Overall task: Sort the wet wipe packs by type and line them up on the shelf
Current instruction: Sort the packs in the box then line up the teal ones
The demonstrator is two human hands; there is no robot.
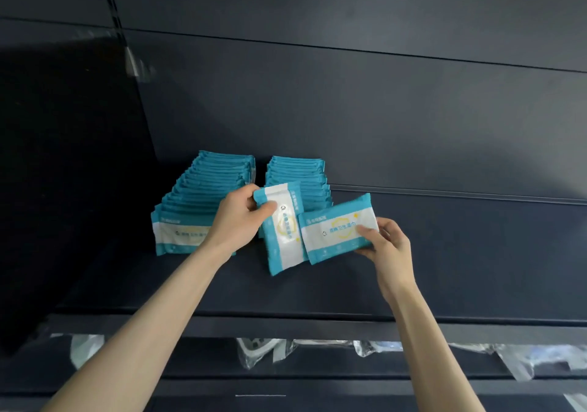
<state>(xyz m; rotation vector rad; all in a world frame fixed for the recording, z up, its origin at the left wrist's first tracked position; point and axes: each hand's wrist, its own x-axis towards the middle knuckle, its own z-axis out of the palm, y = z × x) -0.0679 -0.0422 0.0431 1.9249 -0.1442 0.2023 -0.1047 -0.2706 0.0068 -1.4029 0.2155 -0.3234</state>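
Left hand (236, 217) fingers clamp the upright pack (286, 248), right hand (392, 246) fingers seemingly pinch the level pack (336, 230).

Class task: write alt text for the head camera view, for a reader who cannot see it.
Each hand holds a teal-and-white wet wipe pack at a dark shelf: the left hand grips an upright pack, the right hand pinches a sideways pack. Behind them stand a left row and a right row of matching packs.
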